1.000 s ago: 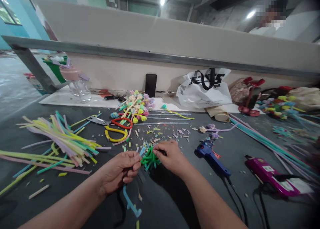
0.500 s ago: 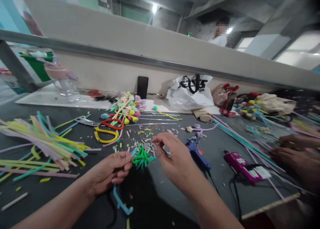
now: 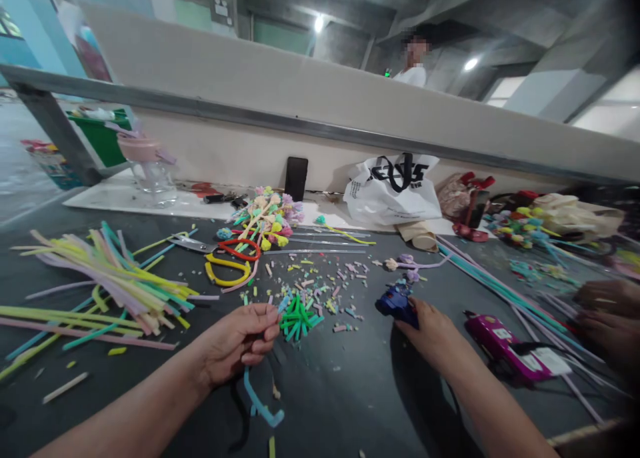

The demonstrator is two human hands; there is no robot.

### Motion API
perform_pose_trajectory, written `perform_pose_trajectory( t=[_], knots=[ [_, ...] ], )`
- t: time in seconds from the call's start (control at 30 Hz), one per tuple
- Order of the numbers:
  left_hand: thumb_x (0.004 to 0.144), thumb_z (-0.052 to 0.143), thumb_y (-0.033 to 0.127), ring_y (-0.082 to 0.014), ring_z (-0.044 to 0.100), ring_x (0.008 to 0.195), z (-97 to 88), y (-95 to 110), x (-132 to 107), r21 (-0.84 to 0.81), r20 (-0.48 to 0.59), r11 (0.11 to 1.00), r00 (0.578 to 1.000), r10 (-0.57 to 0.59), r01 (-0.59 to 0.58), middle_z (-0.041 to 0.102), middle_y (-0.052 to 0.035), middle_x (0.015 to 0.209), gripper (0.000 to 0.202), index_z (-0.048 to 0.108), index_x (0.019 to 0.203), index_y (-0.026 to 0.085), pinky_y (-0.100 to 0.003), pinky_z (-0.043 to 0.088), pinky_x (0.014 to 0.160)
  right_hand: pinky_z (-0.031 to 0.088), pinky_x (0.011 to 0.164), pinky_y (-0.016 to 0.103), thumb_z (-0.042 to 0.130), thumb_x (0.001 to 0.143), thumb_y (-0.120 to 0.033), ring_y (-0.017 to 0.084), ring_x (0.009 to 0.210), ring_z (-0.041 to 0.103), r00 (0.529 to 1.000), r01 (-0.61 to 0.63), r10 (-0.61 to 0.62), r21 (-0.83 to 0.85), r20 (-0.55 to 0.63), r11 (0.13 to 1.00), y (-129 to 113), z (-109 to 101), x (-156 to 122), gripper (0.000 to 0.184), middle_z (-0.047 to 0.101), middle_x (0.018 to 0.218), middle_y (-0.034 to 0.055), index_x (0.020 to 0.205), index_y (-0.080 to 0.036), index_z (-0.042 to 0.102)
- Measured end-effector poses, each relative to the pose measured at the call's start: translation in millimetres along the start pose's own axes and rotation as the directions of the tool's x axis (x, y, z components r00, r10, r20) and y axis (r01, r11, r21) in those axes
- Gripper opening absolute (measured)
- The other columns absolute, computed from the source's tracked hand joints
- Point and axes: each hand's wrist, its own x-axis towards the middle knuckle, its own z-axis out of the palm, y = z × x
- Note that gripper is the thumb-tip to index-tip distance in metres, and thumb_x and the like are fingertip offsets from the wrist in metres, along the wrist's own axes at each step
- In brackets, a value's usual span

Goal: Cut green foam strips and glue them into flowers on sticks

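The dark counter (image 3: 340, 391) is the biggest thing in front of the person. At its back sits a white bag (image 3: 395, 195) with black handles. A big pile of soft, colored sticks (image 3: 135, 285) lies to the left of the left hand. A bunch of fuzzy flowers (image 3: 273, 221) lies in front of a dark phone. The scissors (image 3: 193, 244), with one yellow handle and one red one, lie between the stick pile and the flowers.

The left hand (image 3: 250, 335) is pinched around a light blue fuzzy stick (image 3: 255, 399). A blue bit pokes out by the fingertips, and a long blue part hangs below the hand. It is hard to tell if both bits are one piece, because the fingers cover the middle.

The right hand (image 3: 433, 331) is curled around the handle end of a blue glue gun (image 3: 394, 301). The front of the gun points away from the person, just past the fingers.

A spiky green bunch (image 3: 299, 317) is just beside the left hand's fingertips, between the two hands. The smallest things are the little colored scraps (image 3: 345, 271) spread past it.
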Motion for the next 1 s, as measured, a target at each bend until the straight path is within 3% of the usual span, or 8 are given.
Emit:
perform_pose_trajectory(
  t=[0.17,0.23,0.33,0.4,0.47,0.6,0.83,1.0],
  knots=[
    [0.077,0.059,0.023,-0.0004,0.031,0.039,-1.3,-0.2,0.8,-0.016,0.012,1.000,1.000,-0.004,0.004,0.043,0.0049,0.059,0.018,0.043,0.072,0.016,-0.012,0.013,0.032,0.043,0.076,0.037,0.052,0.069,-0.018,0.029,0.086,0.060,0.997,-0.066,0.070,0.154,-0.016,0.986,2.7,-21.9,6.5,0.039,0.065,0.091,0.0173,0.107,-0.009,0.056],
    [0.077,0.059,0.023,-0.0006,0.032,0.040,-1.3,-0.1,0.9,-0.026,0.012,1.000,1.000,-0.007,0.008,0.044,0.0048,0.059,0.018,0.043,0.072,0.016,-0.012,0.013,0.032,0.044,0.069,0.034,0.052,0.071,-0.023,0.024,0.075,0.060,0.996,-0.076,0.089,0.410,-0.013,0.909,-7.3,-43.8,1.2,0.040,0.065,0.084,0.0112,0.110,-0.013,0.054],
    [0.076,0.060,0.022,-0.0005,0.032,0.040,-0.7,0.4,0.4,-0.032,0.015,0.999,1.000,-0.006,0.007,0.044,0.0047,0.059,0.018,0.043,0.072,0.016,-0.012,0.013,0.032,0.041,0.056,0.028,0.056,0.073,-0.033,0.017,0.062,0.053,0.994,-0.099,0.078,0.926,0.076,0.364,-40.3,-78.9,-17.7,0.028,0.060,0.076,0.0067,0.097,-0.018,0.059],
    [0.077,0.059,0.022,-0.0004,0.032,0.040,-0.4,0.5,0.1,-0.032,0.015,0.999,1.000,0.000,0.000,0.044,0.0046,0.060,0.018,0.043,0.071,0.016,-0.012,0.013,0.032,0.038,0.050,0.026,0.053,0.074,-0.035,0.013,0.055,0.046,0.995,-0.099,-0.008,0.994,0.099,-0.044,-69.7,-92.3,-33.2,0.024,0.057,0.078,0.0072,0.088,-0.017,0.062],
    [0.077,0.059,0.023,-0.0002,0.031,0.039,-0.6,0.3,0.2,-0.033,0.010,0.999,1.000,0.003,-0.003,0.044,0.0046,0.060,0.018,0.043,0.071,0.016,-0.012,0.013,0.032,0.032,0.044,0.024,0.055,0.073,-0.036,0.010,0.049,0.038,0.980,-0.176,-0.131,0.956,0.148,-0.236,-97.8,-91.6,-47.2,0.028,0.053,0.068,0.0050,0.089,-0.015,0.063],
    [0.077,0.058,0.022,-0.0005,0.032,0.040,-0.4,-1.3,1.3,-0.052,-0.028,0.998,0.999,0.037,-0.038,0.043,0.0046,0.059,0.016,0.045,0.072,0.015,-0.012,0.013,0.032,0.024,0.042,0.022,0.062,0.069,-0.039,0.008,0.042,0.031,0.893,-0.361,-0.348,0.916,0.286,-0.173,-133.8,-59.7,-66.5,0.030,0.037,0.047,-0.0039,0.083,-0.012,0.062],
    [0.077,0.059,0.027,-0.0005,0.031,0.039,1.8,-2.6,3.5,-0.037,-0.099,0.987,0.983,0.153,-0.157,0.043,0.0048,0.058,0.019,0.046,0.069,0.015,-0.012,0.017,0.031,0.033,0.048,0.024,0.058,0.074,-0.048,0.010,0.046,0.042,0.911,-0.191,-0.364,0.981,0.195,0.047,-147.3,-22.2,-77.0,0.037,0.048,0.049,-0.0020,0.085,-0.013,0.059],
    [0.076,0.060,0.026,-0.0007,0.032,0.040,1.6,-2.5,3.5,-0.030,-0.108,0.986,0.981,0.159,-0.163,0.043,0.0046,0.059,0.020,0.046,0.069,0.015,-0.012,0.017,0.031,0.034,0.042,0.022,0.059,0.070,-0.052,0.008,0.039,0.041,0.924,-0.154,-0.342,0.985,0.172,0.079,-149.7,-13.8,-78.1,0.037,0.047,0.051,-0.0031,0.075,-0.016,0.055]
  ],
)
